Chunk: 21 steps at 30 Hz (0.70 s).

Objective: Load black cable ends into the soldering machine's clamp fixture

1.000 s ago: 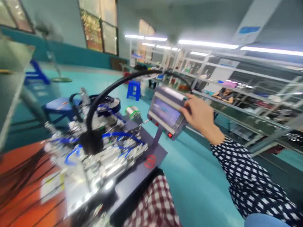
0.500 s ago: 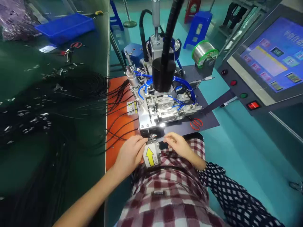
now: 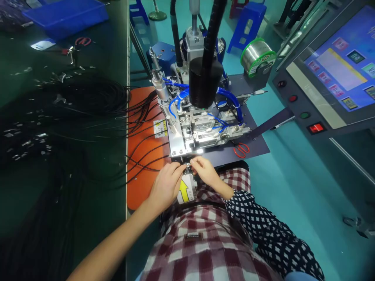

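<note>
My left hand [image 3: 166, 185] is closed, thumb and forefinger pinched at the front of the metal machine [image 3: 200, 134]. A black cable [image 3: 150, 169] runs in from the left and disappears behind its fingers. My right hand [image 3: 206, 171] meets it from the other side, fingertips also pinched. Between the two sets of fingertips glints a small shiny metal piece [image 3: 188, 165]; which hand grips it I cannot make out. Just below sits a block with a yellow arrow label [image 3: 184, 191], partly covered by my left hand.
Black cables cross the orange mat [image 3: 140, 148] from the dark table [image 3: 96, 218] on the left. Red-handled scissors [image 3: 241, 150] lie right of the machine. A solder spool [image 3: 258, 57] stands behind, and a control screen [image 3: 342, 74] rises at right. A black cylinder [image 3: 205, 84] hangs overhead.
My right hand has moved left, from apart to touching distance of my left fingertips at the small metal piece. My left hand stays nearly in place. The view has shifted slightly.
</note>
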Tool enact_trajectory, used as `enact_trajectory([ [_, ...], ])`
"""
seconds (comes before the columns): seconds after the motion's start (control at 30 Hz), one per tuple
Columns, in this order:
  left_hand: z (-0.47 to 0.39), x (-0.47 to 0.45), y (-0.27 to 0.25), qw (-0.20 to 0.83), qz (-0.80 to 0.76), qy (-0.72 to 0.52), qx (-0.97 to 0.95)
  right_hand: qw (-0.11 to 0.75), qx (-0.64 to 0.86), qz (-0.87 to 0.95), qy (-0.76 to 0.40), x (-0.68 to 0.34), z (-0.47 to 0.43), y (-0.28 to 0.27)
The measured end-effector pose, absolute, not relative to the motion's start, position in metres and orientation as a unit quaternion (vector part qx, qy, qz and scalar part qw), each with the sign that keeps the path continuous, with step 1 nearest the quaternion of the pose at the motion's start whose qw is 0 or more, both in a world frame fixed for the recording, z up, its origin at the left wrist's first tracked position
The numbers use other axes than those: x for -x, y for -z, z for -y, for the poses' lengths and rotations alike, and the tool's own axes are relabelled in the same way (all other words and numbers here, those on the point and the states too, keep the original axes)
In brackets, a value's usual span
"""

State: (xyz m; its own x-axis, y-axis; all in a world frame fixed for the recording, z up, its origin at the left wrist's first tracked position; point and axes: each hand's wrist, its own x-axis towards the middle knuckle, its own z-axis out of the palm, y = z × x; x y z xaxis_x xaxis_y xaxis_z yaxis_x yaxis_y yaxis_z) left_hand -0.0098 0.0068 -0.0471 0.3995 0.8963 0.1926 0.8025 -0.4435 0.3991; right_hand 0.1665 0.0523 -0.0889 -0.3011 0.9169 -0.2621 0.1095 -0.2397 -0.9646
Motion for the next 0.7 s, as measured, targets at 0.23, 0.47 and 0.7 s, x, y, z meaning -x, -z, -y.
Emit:
enact_trajectory([
  [0.23, -0.009, 0.009, 0.05, 0.108, -0.517, -0.171, -0.832, 0.326, 0.51, 0.652, -0.457, -0.167, -0.048, 0.077],
  [0.47, -0.005, 0.005, 0.054, 0.031, -0.515, -0.136, -0.846, 0.341, 0.53, 0.61, -0.481, -0.161, -0.043, 0.079],
  [0.7, -0.007, -0.004, 0.052, -0.019, -0.523, -0.109, -0.845, 0.36, 0.505, 0.541, -0.567, -0.16, -0.043, 0.09],
])
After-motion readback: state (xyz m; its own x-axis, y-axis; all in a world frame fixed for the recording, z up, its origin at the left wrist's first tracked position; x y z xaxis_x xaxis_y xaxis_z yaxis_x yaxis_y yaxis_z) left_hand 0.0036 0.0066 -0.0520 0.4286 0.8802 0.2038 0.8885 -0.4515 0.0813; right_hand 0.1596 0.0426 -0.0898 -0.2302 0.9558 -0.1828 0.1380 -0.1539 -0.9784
